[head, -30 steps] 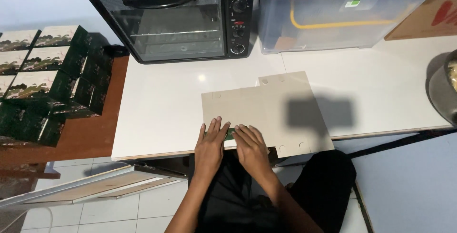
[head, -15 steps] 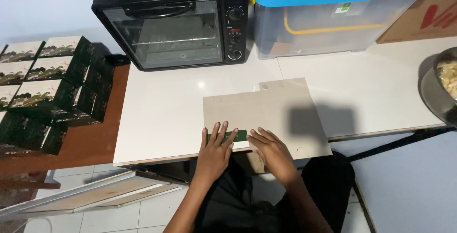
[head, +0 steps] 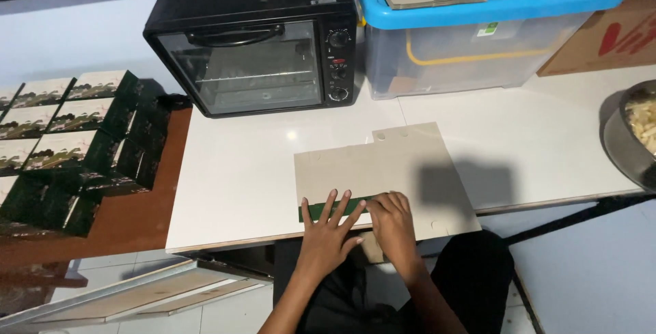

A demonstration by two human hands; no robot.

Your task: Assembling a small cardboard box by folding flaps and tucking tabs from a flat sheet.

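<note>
Currently, a flat cardboard sheet (head: pixel 383 170) lies on the white table (head: pixel 232 190), with its near edge at the table's front edge. All positions below are given relative to this sheet.

The left hand (head: pixel 326 233) rests at the sheet's near edge, on the left half. Its fingers are spread and flat, pressing down on a narrow green folded strip (head: pixel 335 209) that runs along that edge. The hand grasps nothing; the palm hangs just off the table's front edge.

The right hand (head: pixel 393 223) lies just beside the left hand, at the middle of the same near edge. Its fingers are curled downward, with the fingertips on the right end of the green strip. Whether they pinch the fold or only press on it cannot be determined.

Most of the sheet extends away from both hands, toward the back of the table.

Behind the sheet, to the left, stands a black toaster oven (head: pixel 256 40) with a glass door. Behind the sheet, to the right, stands a clear storage bin with a blue lid (head: pixel 478 40); more cardboard blanks lie on that lid. Far to the right of the sheet, a metal bowl (head: pixel 632 139) sits at the frame edge. To the left, on a brown surface, assembled green boxes (head: pixel 75 136) are stacked in rows.
</note>
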